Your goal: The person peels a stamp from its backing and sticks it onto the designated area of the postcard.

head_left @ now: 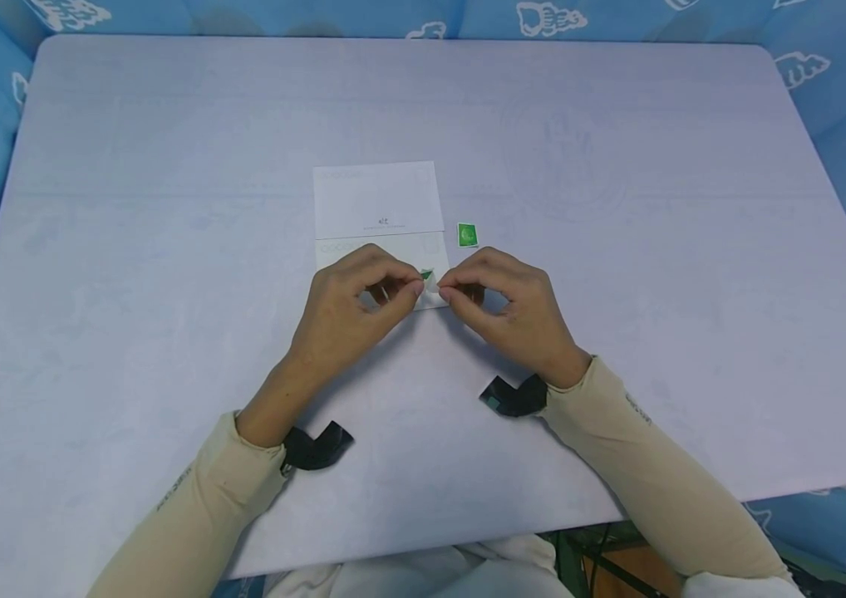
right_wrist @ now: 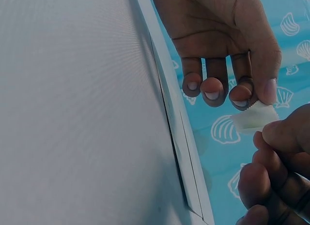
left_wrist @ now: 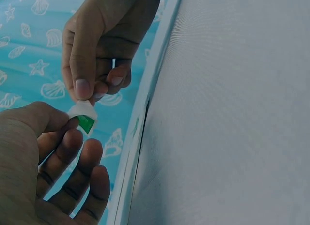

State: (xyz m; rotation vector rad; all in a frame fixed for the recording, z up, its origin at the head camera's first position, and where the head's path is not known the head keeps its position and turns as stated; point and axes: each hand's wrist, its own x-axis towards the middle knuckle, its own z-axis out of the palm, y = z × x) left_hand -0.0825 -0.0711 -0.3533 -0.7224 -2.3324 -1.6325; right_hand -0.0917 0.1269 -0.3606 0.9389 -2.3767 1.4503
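Note:
Between the two hands is a small green stamp with a white, saw-toothed edge. My left hand pinches one side of it between thumb and forefinger. With thumb and forefinger, my right hand pinches the opposite side. The stamp looks bent in the left wrist view, its green part showing below a white part. From the right wrist, mostly the pale side of the stamp shows. Beneath the hands lie white papers, partly hidden by the left hand. A second green stamp lies just right of them.
A pale cloth covers the large table. Blue curtains with white shell prints surround its far side and ends. Black wrist mounts sit under both sleeved forearms, close over the tabletop.

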